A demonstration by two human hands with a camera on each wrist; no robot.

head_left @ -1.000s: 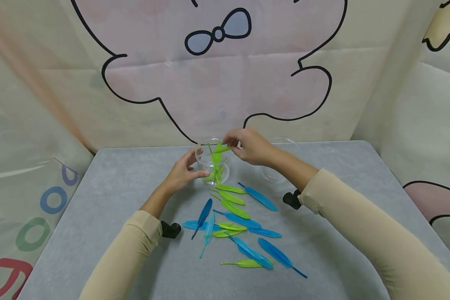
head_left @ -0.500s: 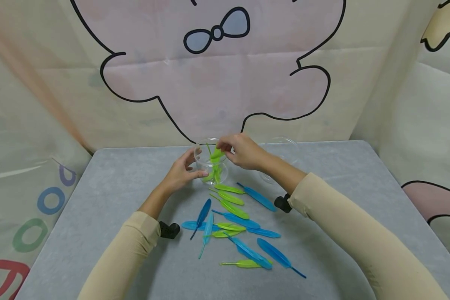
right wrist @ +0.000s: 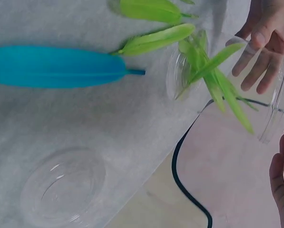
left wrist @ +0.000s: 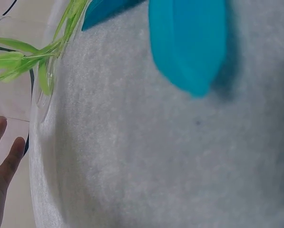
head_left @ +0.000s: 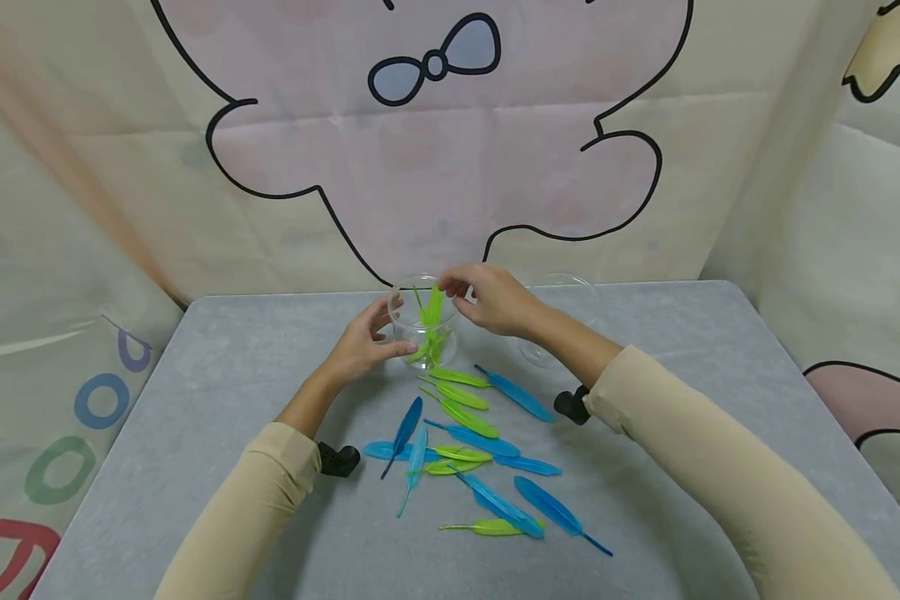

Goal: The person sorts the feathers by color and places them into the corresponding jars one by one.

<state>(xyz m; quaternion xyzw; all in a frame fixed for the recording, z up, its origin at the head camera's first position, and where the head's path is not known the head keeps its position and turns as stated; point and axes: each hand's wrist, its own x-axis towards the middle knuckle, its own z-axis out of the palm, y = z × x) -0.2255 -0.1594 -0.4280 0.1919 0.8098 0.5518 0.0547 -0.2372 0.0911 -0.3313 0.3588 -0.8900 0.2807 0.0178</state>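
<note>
Feather spread (head_left: 471,454) whole in head view only

Behind the left hand (head_left: 363,342) and the right hand (head_left: 491,296) we see a cream backdrop (head_left: 742,167), creased across, printed with a large pink figure (head_left: 540,175) outlined in black; its grey-blue bow (head_left: 435,65) sits above the hands. Under them we have a mottled grey table (head_left: 225,375) with rounded far corners. Well out beyond the left hand stands a glossy pale sheet (head_left: 15,267) with coloured letter-like shapes (head_left: 105,399), streaked by light; beyond the right, another pale sheet (head_left: 855,250) carries yellow and pink patches.
</note>
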